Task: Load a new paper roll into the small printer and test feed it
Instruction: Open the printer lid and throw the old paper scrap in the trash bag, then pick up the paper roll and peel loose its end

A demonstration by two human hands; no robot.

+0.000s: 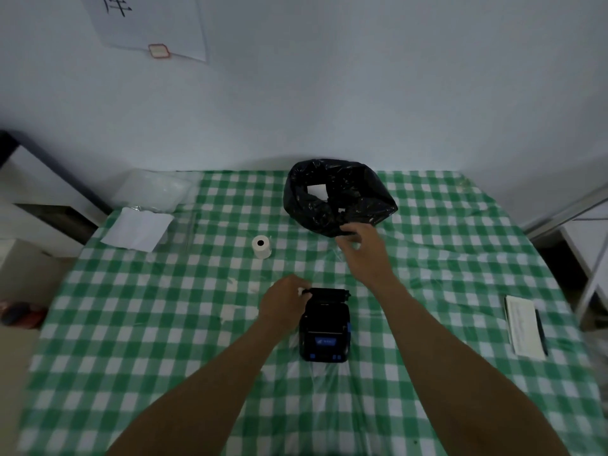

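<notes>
A small black printer (325, 330) with blue buttons stands on the green checked tablecloth, its lid raised at the back. My left hand (284, 299) grips the left end of that lid. A white paper roll (261, 246) stands on end further back, left of centre, untouched. My right hand (360, 246) hovers at the near edge of a black plastic bag (339, 197), fingers loosely curled and apart; I cannot see anything held in it.
White sheets (138, 228) and a clear plastic wrapper (154, 190) lie at the table's far left corner. A notepad with a pen (524, 325) sits near the right edge. The wall is just behind the table; shelves stand at both sides.
</notes>
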